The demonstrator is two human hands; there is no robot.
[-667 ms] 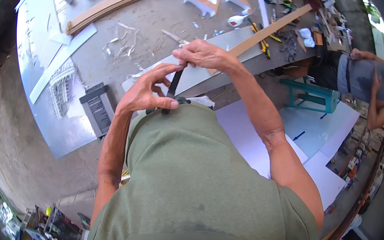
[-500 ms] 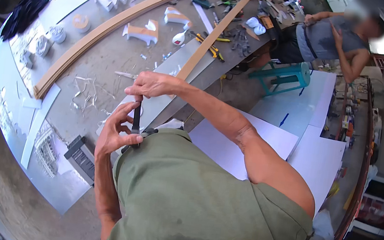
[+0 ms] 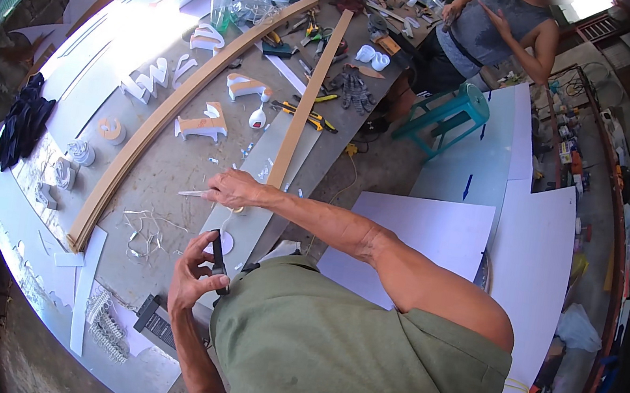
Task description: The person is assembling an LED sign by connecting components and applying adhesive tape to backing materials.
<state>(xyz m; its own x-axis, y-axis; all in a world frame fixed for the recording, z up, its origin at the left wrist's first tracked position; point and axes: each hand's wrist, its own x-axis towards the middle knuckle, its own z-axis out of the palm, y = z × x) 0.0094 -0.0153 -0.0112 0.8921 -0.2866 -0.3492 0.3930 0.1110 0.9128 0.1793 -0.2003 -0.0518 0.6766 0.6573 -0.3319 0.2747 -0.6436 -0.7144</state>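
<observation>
1 left hand (image 3: 188, 283), near, pinches 1 black bar (image 3: 220, 261) in half-curled fingers; 1 right hand (image 3: 236, 188), farther, shows bent fingers at 1 pale pointed tool (image 3: 191, 193), grip unclear.

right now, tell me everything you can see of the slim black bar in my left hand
The slim black bar is straight and narrow, looking a little wider toward its lower end. Its surface seems dark and plain; whether it is plastic or metal cannot be told. It tilts slightly, upper end leaning left in the picture. The person's bare left hand holds it, thumb at the lower end, fingertips near the upper. It sits just left of the olive-green cloth shirt.
</observation>
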